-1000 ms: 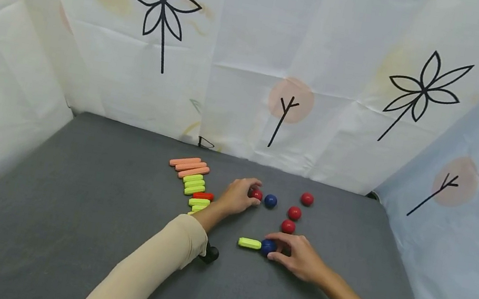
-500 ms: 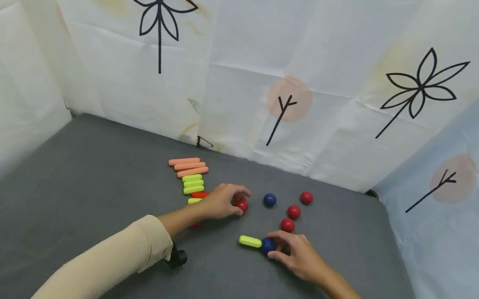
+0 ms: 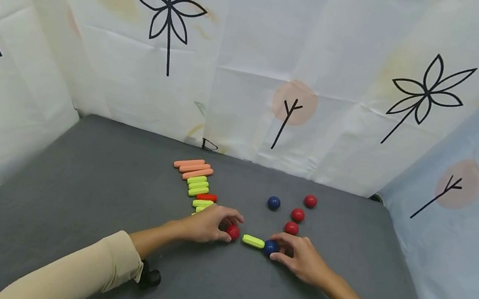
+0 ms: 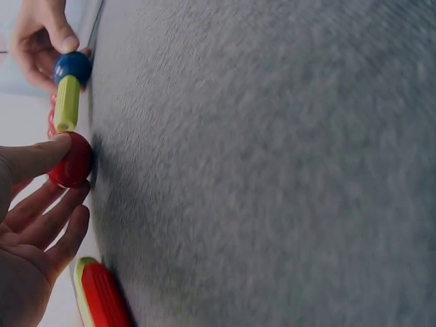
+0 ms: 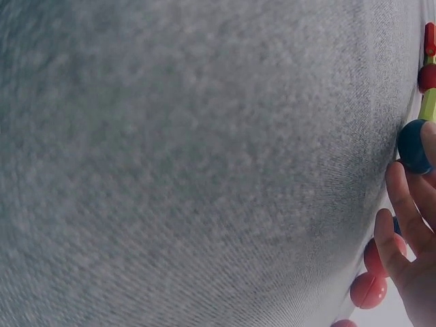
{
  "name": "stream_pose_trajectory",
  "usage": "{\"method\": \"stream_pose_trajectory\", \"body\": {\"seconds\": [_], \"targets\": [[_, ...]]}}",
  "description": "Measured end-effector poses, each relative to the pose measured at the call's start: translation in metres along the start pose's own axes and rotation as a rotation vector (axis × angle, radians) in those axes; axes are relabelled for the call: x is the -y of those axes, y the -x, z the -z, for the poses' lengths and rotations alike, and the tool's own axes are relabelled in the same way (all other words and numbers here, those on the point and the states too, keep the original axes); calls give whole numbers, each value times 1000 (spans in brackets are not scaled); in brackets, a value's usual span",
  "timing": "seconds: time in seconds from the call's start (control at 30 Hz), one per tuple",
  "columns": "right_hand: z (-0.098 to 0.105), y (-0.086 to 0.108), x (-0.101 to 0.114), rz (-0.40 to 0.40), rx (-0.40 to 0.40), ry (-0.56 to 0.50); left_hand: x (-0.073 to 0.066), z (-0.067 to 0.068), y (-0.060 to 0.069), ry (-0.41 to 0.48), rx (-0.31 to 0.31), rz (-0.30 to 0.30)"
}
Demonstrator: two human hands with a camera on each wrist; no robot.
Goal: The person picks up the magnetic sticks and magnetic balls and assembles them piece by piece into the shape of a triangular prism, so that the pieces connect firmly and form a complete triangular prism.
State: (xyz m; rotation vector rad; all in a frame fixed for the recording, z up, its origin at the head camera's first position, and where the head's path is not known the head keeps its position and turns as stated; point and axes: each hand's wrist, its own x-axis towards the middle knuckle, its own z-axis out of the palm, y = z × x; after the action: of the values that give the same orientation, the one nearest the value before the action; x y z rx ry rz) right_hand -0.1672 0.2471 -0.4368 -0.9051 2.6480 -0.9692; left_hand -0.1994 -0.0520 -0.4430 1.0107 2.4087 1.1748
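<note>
Between thumb and fingers, my left hand [image 3: 208,224] grips a red ball [image 3: 232,232] low over the grey cloth. Just right of that ball lies a short yellow-green stick [image 3: 253,241], its near end facing the red ball in the left wrist view. The stick's other end meets a blue ball [image 3: 270,248], which my right hand [image 3: 304,259] pinches between thumb and fingers. In the left wrist view the red ball [image 4: 71,162] sits close to the end of the stick [image 4: 67,104]; whether they touch I cannot tell.
Three red balls [image 3: 298,215] stand behind my right hand, with a loose blue ball [image 3: 274,203] to their left. Behind my left hand runs a row of orange sticks [image 3: 194,167], yellow-green sticks [image 3: 198,185] and a red stick [image 3: 206,197]. A patterned white curtain [image 3: 254,66] borders the table.
My left hand has brought the red ball from beside the loose blue ball toward me and left, up to the stick's free end. The right hand keeps its hold in place.
</note>
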Motion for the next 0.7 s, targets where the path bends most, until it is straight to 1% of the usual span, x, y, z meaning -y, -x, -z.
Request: {"method": "stream_pose_trajectory", "body": {"seconds": [0.17,0.3,0.4,0.5,0.6,0.7], "targets": [[-2,1,-2,4,-14,6,-3,-6,-5,-10,11,0],[-2,1,-3,35,1,4,-3,-6,-8,-5,10,-2],[-2,2,-4,63,25,-3,-2,-4,-5,-10,3,-9],[0,2,-3,75,41,-15,1,2,2,-4,-39,-22],[1,3,-2,61,53,-23,7,13,15,16,-122,-39],[1,4,-1,47,50,-22,15,25,31,2,-205,-50]]}}
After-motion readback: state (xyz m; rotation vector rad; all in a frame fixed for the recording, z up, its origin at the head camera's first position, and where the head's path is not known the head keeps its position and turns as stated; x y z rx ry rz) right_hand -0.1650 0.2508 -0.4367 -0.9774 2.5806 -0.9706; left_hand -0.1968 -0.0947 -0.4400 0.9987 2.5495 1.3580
